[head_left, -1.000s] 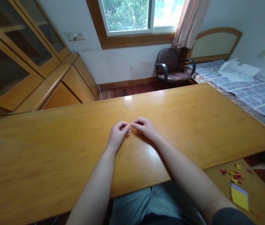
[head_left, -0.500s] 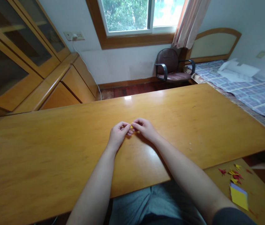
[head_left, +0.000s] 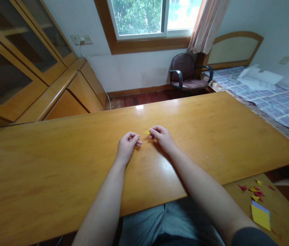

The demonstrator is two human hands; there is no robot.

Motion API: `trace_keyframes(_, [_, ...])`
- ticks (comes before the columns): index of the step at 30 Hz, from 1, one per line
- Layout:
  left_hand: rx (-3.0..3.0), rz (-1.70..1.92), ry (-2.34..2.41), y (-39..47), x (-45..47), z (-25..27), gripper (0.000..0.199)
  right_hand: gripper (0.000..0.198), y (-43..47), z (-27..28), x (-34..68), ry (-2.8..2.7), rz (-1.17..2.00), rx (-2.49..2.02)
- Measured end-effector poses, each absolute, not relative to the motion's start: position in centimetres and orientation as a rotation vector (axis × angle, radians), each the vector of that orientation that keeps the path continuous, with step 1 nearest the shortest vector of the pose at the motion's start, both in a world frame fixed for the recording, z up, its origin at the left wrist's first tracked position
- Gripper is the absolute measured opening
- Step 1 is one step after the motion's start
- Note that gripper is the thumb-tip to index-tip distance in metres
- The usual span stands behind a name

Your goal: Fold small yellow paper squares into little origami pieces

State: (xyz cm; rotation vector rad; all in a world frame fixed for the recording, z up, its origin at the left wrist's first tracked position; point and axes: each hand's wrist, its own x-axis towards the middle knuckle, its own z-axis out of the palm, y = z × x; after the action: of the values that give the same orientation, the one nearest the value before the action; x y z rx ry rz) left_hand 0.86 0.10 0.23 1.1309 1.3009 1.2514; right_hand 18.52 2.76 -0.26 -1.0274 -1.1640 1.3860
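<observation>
Between the thumb and fingers of my right hand point(head_left: 160, 136) is a small piece of folded yellow paper point(head_left: 147, 131), its pointed tip sticking out to the left. My left hand point(head_left: 128, 145) is a short way to the left, apart from the paper. Its thumb and index finger are pressed together, and I see nothing between them. Both hands are above the middle of the wooden table point(head_left: 57, 164).
At lower right, a lower surface point(head_left: 287, 205) bears several small red and yellow folded paper figures point(head_left: 257, 192) and a stack of yellow paper squares point(head_left: 261, 217). Beyond the table stand a brown armchair point(head_left: 185, 70), a bed point(head_left: 274, 92) and a wooden cabinet point(head_left: 57, 92).
My hands have moved apart. The left has let go of the yellow paper, and the right has shifted slightly right and up with it, so more of the paper shows.
</observation>
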Motion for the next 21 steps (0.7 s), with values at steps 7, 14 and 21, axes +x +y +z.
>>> trace_keyframes(7, [1.144, 1.226, 1.249, 0.07, 0.99, 0.19, 0.033, 0.033, 2.68, 0.0, 18.42, -1.205, 1.393, -1.02])
trace_keyframes(14, [1.236, 1.162, 1.226, -0.01, 1.15, 0.22, 0.034, 0.033, 2.28, 0.52, 18.36, -1.246, 1.414, -0.977])
trace_keyframes(21, [1.206, 1.276, 1.203, -0.02, 0.96, -0.14, 0.028, 0.032, 2.2, 0.27, 18.35, -1.301, 1.475, -0.958])
